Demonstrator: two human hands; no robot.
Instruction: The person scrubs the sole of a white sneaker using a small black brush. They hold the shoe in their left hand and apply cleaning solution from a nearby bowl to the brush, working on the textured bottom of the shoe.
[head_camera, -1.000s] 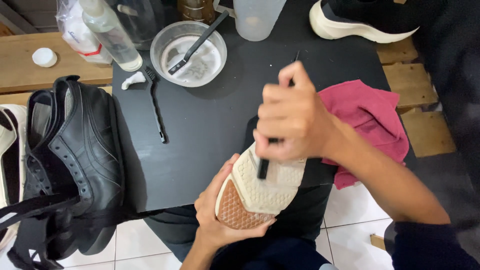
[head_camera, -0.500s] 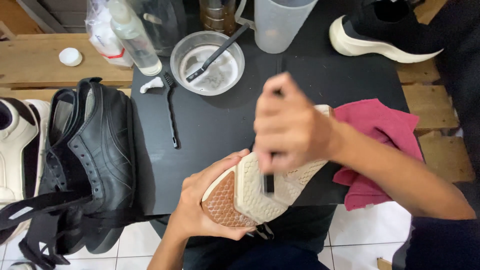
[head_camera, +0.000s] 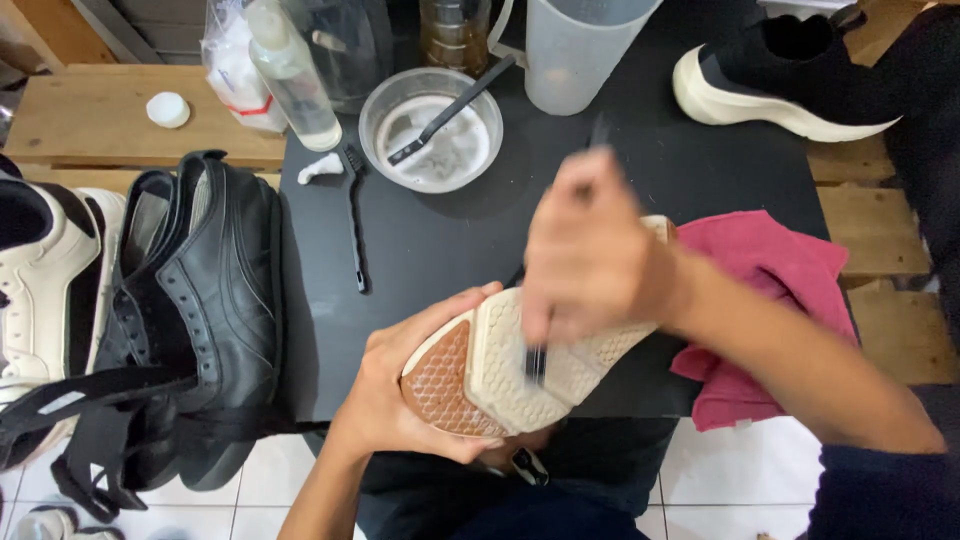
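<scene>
Scrubbing continues: right hand (head_camera: 590, 250) is clenched around a small dark brush (head_camera: 536, 362), bristles on the pale sole of the upturned shoe (head_camera: 510, 370). Versus a second ago the brush has worked from mid-sole toward the orange-brown end, and the hand is motion-blurred now, so strokes look fast. Left hand (head_camera: 405, 385) still cups that orange-brown end from below, fingers wrapped on the shoe, holding it at the near edge of the black desk (head_camera: 450, 250). Pink cloth (head_camera: 770, 300) lies just beside it on the right. Bowl (head_camera: 432, 130) with a second brush sits untouched at the back. Judging by coverage, sole cleaning is mid-way.
</scene>
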